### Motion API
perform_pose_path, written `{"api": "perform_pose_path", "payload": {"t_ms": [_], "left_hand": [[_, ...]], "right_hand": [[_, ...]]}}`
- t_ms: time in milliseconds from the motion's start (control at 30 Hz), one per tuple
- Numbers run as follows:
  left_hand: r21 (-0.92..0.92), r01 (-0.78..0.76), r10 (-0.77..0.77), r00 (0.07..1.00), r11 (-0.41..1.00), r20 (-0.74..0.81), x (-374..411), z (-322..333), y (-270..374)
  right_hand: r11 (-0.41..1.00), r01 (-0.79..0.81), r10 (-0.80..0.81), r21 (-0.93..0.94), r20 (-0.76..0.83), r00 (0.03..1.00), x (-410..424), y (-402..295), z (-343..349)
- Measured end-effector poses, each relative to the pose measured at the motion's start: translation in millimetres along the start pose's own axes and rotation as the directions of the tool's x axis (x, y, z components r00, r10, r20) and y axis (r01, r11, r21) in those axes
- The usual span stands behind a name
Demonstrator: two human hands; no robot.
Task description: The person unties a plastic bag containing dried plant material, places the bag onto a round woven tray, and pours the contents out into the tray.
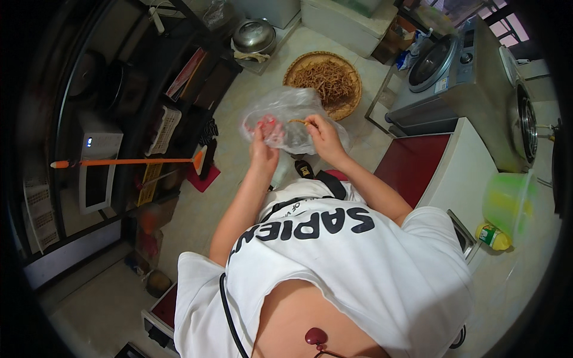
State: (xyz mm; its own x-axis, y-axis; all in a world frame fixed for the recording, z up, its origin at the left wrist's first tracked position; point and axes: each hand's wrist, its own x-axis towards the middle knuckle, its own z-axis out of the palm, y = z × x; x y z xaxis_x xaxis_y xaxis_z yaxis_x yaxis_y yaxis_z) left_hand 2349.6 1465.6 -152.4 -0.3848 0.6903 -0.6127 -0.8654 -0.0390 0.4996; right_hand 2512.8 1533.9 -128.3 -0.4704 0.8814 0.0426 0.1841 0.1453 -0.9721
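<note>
A clear plastic bag [297, 100] with red printing hangs spread in front of me. My left hand [264, 150] grips its near left edge, by the red print. Between the thumb and fingers of my right hand [323, 136] is a thin brown dried strip [297, 121], its free end pointing left over the bag. Beyond the bag, a round woven basket [291, 71] on the floor holds a heap of similar brown dried strips [329, 80]. The bag overlaps the basket's near left side in this view. Whether anything lies inside the bag I cannot tell.
A dark shelf rack with a microwave [100, 168] runs along the left, a broom [134, 161] before it. At right are a washing machine [465, 85], a white counter [465, 156] and a green plastic tub [503, 201]. A lidded metal pot [254, 36] stands beyond.
</note>
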Motion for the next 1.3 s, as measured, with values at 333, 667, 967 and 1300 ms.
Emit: {"api": "perform_pose_path", "payload": {"t_ms": [333,667,967,1300], "left_hand": [[0.086,0.068,-0.049,0.978,0.994,-0.202,14,-73,3],[0.488,0.226,-0.254,0.967,0.843,-0.009,-19,-11,3],[0.271,0.073,-0.054,0.996,0.96,-0.077,6,-21,4],[0.51,-0.291,0.302,0.951,0.809,0.062,4,-17,8]], "right_hand": [[0.929,-0.18,0.116,-0.324,-0.207,0.971,122,113,-71],[0.997,0.035,-0.067,0.071,0.519,0.852,106,58,11],[0.761,-0.627,0.327,0.166,0.736,0.593,0,92,41],[0.824,-0.553,0.156,0.125,0.887,0.434,-23,46,20]]}}
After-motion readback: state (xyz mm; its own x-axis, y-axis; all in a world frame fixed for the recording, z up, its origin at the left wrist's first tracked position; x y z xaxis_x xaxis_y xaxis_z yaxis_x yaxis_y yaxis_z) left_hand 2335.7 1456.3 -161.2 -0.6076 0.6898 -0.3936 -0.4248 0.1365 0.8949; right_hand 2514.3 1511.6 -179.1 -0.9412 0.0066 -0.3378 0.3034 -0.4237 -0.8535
